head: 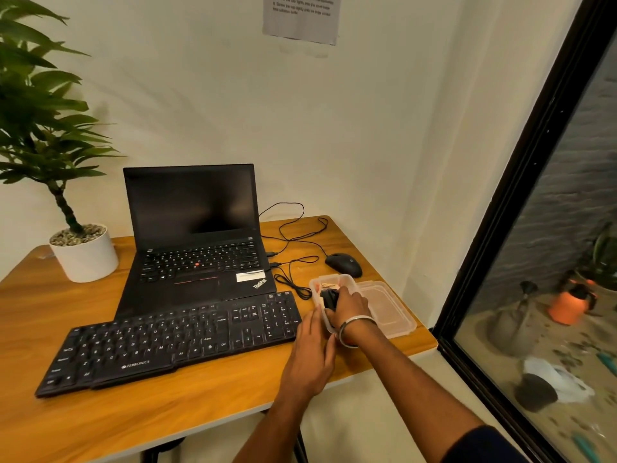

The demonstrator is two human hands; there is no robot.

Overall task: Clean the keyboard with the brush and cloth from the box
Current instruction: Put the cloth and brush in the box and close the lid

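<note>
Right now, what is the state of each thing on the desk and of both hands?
Box: open, its lid off.
Lid: flat on the table, right of the box.
Laptop: open, screen dark.
Keyboard: flat, untouched.
Mouse: idle, cable attached.
Right hand: in the box, gripping a dark item.
Left hand: fingers straight, against the box side.

It was an office corner: an open laptop (197, 235), separate keyboard (173, 342), mouse (344, 264) on a wooden desk (133, 412), wall notice (302, 18) behind.

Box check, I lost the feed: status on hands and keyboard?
Right hand in the clear box, gripping a dark item. Left hand steadying the box's near side. Keyboard untouched. Lid off, beside box.
</note>
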